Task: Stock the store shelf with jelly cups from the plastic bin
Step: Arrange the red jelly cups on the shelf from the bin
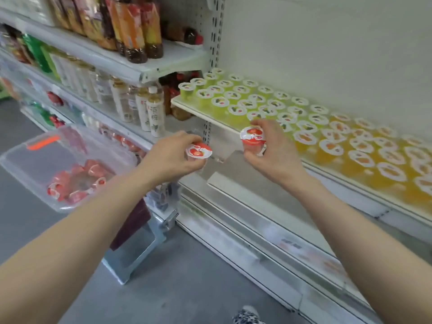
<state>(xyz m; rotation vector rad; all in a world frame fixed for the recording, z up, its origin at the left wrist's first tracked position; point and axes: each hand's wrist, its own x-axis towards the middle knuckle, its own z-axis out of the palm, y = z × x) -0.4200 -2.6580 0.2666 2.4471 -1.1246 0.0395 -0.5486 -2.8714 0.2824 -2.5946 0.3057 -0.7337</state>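
Jelly cup A (198, 151) pinched in left fingers (189, 137) | jelly cup B (253, 136) gripped in right fingers (267, 124) | shelf (222, 127) just beyond

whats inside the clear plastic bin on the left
Red jelly cups lie in a loose heap in the plastic bin. Any beneath the top ones are covered, so the count is unclear.

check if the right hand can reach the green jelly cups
Likely yes: the right hand sits by the green jelly cups at the shelf edge, nothing between, but grips a red jelly cup.

Orange jelly cups (385, 160) blur toward the right edge; lower shelf labels (292, 246) unreadable
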